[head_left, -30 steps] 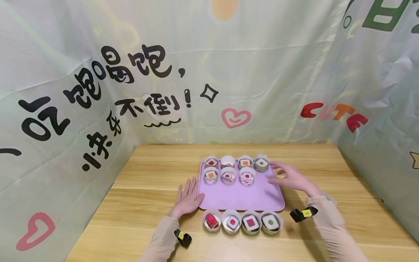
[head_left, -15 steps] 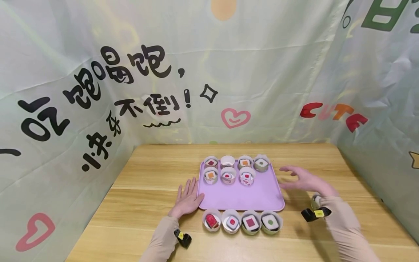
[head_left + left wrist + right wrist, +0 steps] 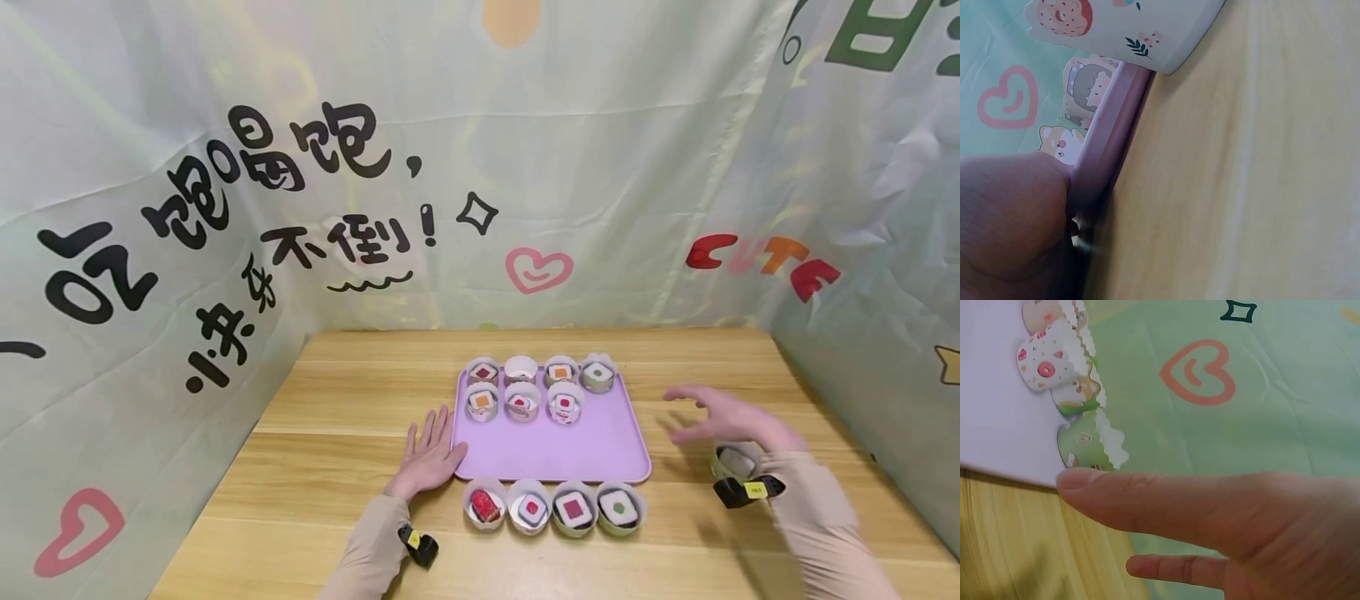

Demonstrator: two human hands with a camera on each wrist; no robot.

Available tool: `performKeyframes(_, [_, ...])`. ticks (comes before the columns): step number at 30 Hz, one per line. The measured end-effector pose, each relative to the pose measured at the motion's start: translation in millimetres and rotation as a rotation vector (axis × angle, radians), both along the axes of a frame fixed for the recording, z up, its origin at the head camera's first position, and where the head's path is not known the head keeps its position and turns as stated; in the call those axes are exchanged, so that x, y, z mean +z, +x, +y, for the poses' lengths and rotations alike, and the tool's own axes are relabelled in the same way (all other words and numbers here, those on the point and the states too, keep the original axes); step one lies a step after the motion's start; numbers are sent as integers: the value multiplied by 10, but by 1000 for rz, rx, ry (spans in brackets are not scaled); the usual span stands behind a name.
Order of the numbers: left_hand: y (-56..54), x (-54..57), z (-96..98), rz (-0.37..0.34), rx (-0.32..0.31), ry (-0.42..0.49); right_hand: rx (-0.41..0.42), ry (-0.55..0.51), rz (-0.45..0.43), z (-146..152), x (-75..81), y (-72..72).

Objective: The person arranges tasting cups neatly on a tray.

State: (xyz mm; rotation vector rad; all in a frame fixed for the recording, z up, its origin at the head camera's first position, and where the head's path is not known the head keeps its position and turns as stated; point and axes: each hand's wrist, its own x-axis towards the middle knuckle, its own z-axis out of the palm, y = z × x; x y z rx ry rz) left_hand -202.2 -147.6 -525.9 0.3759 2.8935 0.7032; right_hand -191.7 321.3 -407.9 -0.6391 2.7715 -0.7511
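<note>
My left hand (image 3: 429,457) lies spread on the table, its thumb at the left edge of a lilac tray (image 3: 555,454). In the left wrist view, the base of the thumb meets the tray's side. My right hand (image 3: 731,417) hovers right of the tray with its fingers apart and nothing between them. Under its wrist stands a paper baking cup (image 3: 722,465), partly hidden by the wrist camera. On the tray, several cups form a back row, and three make a second row, among them a cup with a red-dotted sushi piece (image 3: 565,403). A green cup (image 3: 1085,440) stands at the back right corner.
In front of the tray is a row of several cups holding sushi-like pieces, from a red-topped one (image 3: 485,505) to a green-dotted one (image 3: 619,507). A printed cloth (image 3: 600,167) hangs behind and beside the wooden table (image 3: 337,417).
My right hand has drawn away from the tray's back right corner cup, moving right. The cup beneath its wrist has come into view. My left hand has stayed in place.
</note>
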Motion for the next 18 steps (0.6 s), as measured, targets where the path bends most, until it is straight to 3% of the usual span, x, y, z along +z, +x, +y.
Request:
performKeyframes(10, [-17, -15, -1, -9, 7, -11, 22, 21, -23, 173, 18, 43])
performKeyframes(18, [-9, -8, 1, -6, 11, -6, -4, 62, -162, 249, 21, 75])
